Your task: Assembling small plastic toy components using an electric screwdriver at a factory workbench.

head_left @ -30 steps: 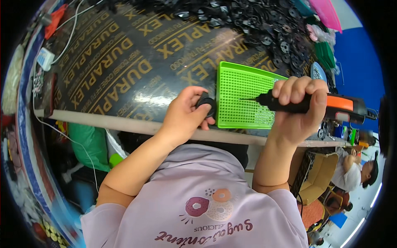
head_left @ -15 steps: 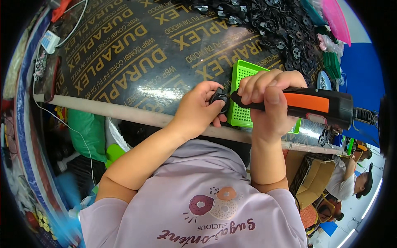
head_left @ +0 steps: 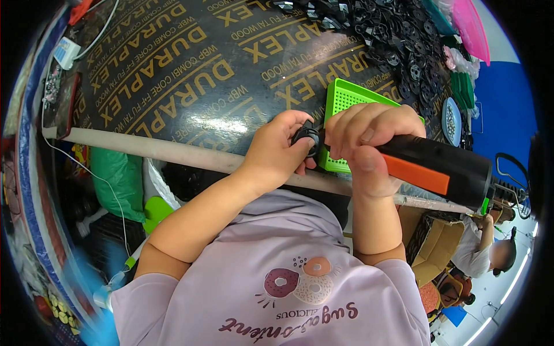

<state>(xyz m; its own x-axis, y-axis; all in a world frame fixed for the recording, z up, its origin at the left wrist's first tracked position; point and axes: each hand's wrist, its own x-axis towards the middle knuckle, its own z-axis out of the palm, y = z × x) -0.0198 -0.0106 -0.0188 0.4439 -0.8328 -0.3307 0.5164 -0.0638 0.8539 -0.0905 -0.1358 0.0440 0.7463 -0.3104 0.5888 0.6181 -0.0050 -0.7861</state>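
My left hand point(head_left: 274, 153) pinches a small round black plastic part point(head_left: 306, 134) just above the table's near edge. In my right hand point(head_left: 375, 130) is an electric screwdriver point(head_left: 441, 164), black with an orange panel, its fingers wrapped round the front of the body. The tool lies nearly level, and its front end points left at the black part. Fingers cover the bit, so whether it touches the part I cannot tell. Behind my right hand sits a bright green perforated basket point(head_left: 339, 106), partly hidden by that hand.
A large heap of black plastic parts point(head_left: 398, 40) covers the far right of the dark printed tabletop point(head_left: 173, 75). Near it stands a light blue dish point(head_left: 451, 122) of small pieces. A phone-like slab point(head_left: 69, 104) lies at the left edge. A co-worker point(head_left: 476, 248) sits at right.
The screwdriver's rear end has swung down toward me, and my right hand has turned with it. My left hand and the black part have stayed almost in place.
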